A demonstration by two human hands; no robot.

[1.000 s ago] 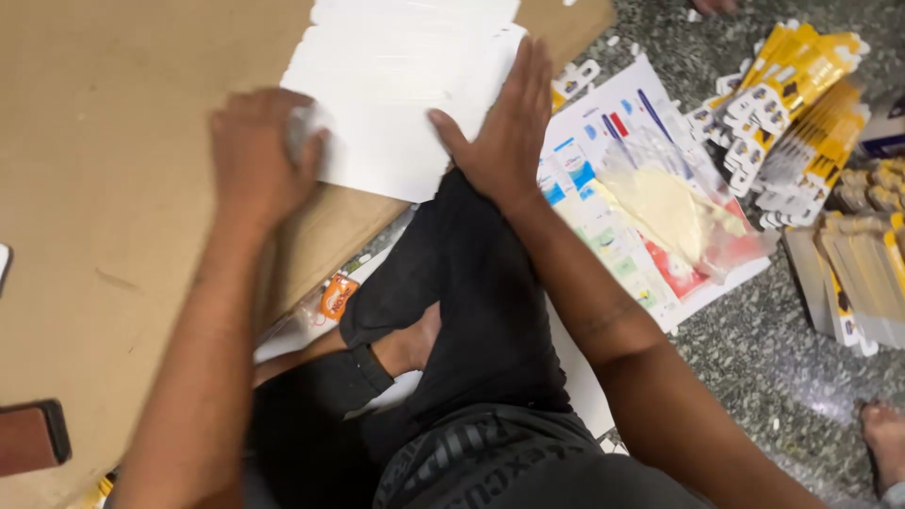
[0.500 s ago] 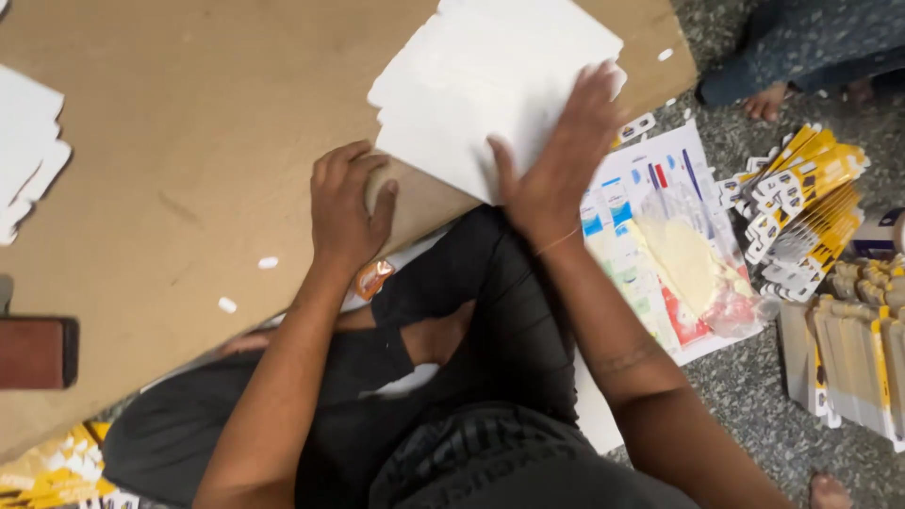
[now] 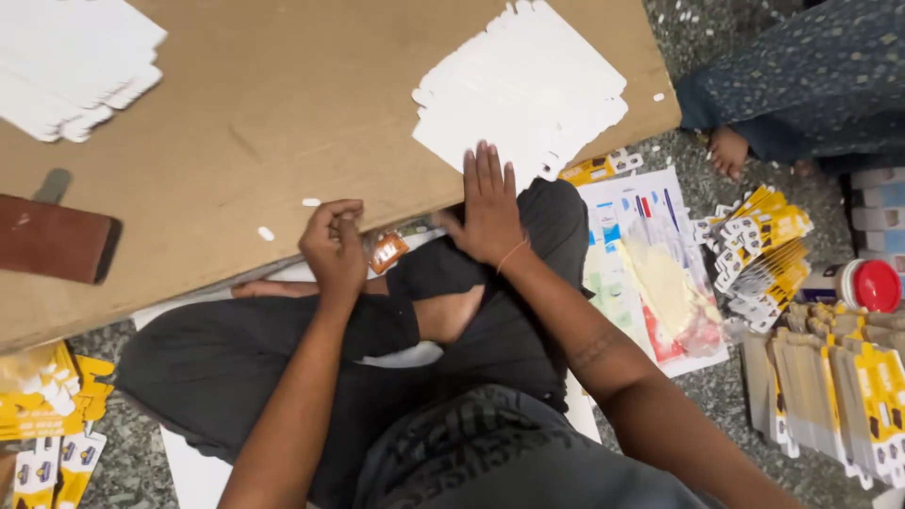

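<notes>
Your right hand (image 3: 490,212) lies flat, fingers spread, touching the near edge of the white die-cut card stack (image 3: 523,90), while your left hand (image 3: 335,245), curled shut on nothing visible, sits farther left.

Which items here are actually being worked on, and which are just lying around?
In use:
white die-cut sheets under the right hand
brown board
left hand, curled at the board's edge

Lying about:
red-capped jar
yellow card bundles
brown block
</notes>
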